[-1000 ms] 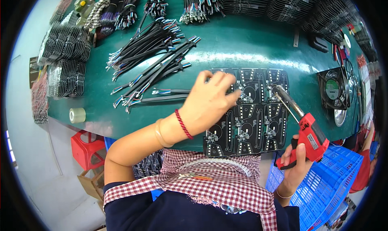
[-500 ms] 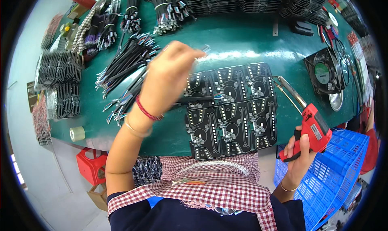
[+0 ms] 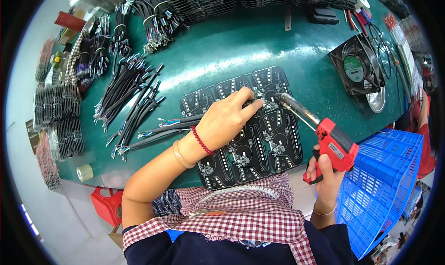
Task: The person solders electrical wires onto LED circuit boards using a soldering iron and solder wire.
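A black panel of joined circuit boards (image 3: 283,144), dotted with white LEDs, lies tilted on the bench before me. My left hand (image 3: 225,116) is over its upper half, thumb and forefinger pinched on a black cable (image 3: 249,104) at the upper right board; the hand hides most of that cable. More black cables (image 3: 178,122) with coloured wire ends stretch left from beneath this hand. My right hand (image 3: 328,172) grips a red soldering gun (image 3: 334,144) by its handle. Its hot tip, with a thin feed tube alongside, reaches the board just right of my left fingertips.
Loose black cables (image 3: 123,91) lie at the left, with tied bundles (image 3: 155,22) behind. Stacked boards (image 3: 199,3) line the back. A black fan (image 3: 354,66) stands right, beside a metal dish (image 3: 376,100). A tape roll (image 3: 85,173) and blue crate (image 3: 378,181) flank the front.
My left hand has come down from above the bench onto the panel, with a cable end in its pinch. The soldering gun's tip has moved in from the panel's right edge to the upper right board.
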Tool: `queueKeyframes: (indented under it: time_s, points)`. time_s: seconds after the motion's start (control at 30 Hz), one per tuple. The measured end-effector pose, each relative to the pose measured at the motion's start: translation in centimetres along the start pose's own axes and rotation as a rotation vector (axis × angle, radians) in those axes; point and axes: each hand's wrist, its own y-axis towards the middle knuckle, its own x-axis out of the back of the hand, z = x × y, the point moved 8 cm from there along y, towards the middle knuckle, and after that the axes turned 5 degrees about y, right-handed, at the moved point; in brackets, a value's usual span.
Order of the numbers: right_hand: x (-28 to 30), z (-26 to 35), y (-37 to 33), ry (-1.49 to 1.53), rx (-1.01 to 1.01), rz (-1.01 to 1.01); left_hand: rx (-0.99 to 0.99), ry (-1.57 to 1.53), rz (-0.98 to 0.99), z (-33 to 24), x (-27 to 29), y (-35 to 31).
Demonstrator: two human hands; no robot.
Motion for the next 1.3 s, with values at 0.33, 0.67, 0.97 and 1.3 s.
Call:
queueKeyframes:
  time_s: [0.33,0.67,0.97,1.3]
  points:
    - [-1.0,-0.6,0.3,-0.074,0.012,0.080,0.016,0.002,0.014,0.1,0.0,0.1]
    - [-1.2,-0.7,0.0,-0.093,0.030,0.034,0.025,-0.007,0.022,0.0,-0.1,0.2]
    - [-1.1,-0.8,-0.2,-0.237,0.056,0.162,0.043,-0.006,0.044,0.0,-0.1,0.1]
    - [0.3,-1.4,-0.5,-0.374,0.168,0.105,0.062,-0.012,0.059,0.1,0.0,0.2]
